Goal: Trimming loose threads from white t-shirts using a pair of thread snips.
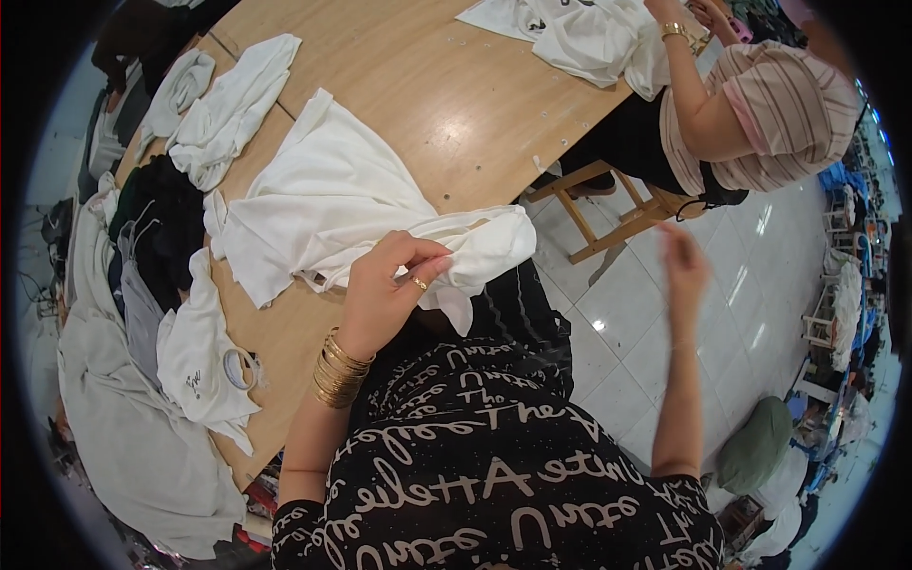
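A white cloth garment [332,180] lies spread across the near edge of the wooden table, with one end bunched up and hanging over my lap. My left hand [380,290] is closed, thumb and fingertips pinching the bunched cloth. A small dark grey sliver shows under those fingers, too little of it to name. Out to the right, over the floor and away from the garment, my right hand [686,271] is raised. Motion blurs its fingers, so whether they hold anything is unclear.
Folded white garments [233,109] lie at the table's far left. A roll of tape [239,369] rests on white cloth, left. Dark and grey clothes [142,380] heap along the left edge. At right, a co-worker [750,114] in striped clothing handles white cloth beside a wooden stool [608,214].
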`<state>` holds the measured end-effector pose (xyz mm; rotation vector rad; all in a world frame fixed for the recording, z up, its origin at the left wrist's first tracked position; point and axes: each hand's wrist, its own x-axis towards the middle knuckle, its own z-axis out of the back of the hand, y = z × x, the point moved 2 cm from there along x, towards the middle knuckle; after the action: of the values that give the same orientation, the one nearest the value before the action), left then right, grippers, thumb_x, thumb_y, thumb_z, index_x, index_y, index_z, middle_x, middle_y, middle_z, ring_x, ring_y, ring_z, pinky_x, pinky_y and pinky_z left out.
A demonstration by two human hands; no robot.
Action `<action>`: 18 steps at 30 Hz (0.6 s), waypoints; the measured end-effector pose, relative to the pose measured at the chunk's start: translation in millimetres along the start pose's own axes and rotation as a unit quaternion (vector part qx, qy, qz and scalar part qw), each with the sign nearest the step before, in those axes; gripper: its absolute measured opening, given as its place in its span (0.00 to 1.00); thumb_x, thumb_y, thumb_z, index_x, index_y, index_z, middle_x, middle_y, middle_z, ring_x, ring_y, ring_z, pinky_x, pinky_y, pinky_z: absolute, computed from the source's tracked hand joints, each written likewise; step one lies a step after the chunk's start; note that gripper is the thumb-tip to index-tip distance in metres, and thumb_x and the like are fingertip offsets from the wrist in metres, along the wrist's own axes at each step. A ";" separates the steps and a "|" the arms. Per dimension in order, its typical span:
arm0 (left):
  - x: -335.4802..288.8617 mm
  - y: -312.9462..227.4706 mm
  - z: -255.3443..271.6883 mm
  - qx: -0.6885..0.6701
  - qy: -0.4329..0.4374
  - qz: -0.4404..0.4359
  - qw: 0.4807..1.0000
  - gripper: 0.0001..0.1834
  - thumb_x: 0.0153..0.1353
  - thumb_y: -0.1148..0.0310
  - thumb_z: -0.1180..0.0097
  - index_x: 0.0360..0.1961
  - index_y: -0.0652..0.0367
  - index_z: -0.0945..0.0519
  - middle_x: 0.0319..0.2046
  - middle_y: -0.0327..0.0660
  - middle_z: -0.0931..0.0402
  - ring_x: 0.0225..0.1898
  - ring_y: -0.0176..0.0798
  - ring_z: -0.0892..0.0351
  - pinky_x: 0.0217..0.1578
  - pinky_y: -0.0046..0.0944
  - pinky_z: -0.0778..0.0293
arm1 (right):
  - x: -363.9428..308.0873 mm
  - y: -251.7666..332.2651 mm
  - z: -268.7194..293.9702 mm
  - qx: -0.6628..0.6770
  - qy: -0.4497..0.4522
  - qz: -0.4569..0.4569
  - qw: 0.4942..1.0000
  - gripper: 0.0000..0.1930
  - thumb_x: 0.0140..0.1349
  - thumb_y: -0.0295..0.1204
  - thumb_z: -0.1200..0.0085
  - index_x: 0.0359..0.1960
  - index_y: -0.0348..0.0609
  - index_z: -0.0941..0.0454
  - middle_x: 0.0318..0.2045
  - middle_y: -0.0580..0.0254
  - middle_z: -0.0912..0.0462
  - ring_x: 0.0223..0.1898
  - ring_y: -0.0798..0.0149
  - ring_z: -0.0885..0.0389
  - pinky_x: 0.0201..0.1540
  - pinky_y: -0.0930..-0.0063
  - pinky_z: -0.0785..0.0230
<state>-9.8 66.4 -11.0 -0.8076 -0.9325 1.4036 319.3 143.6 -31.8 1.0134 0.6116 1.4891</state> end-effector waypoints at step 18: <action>11.6 -13.2 -16.5 0.039 -0.009 -0.037 0.999 0.04 0.51 0.75 0.43 0.30 0.61 0.22 0.22 0.39 0.30 0.24 0.35 0.30 0.26 0.30 0.34 | -47.5 65.6 -104.0 0.525 0.312 -0.298 0.734 0.10 0.61 0.32 0.53 0.25 0.39 0.30 0.11 0.72 0.35 0.10 0.81 0.45 0.12 0.86 0.55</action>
<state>10.2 78.7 -5.6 -0.6961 -0.9078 1.3768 194.2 103.0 -39.3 0.9159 2.2140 0.7732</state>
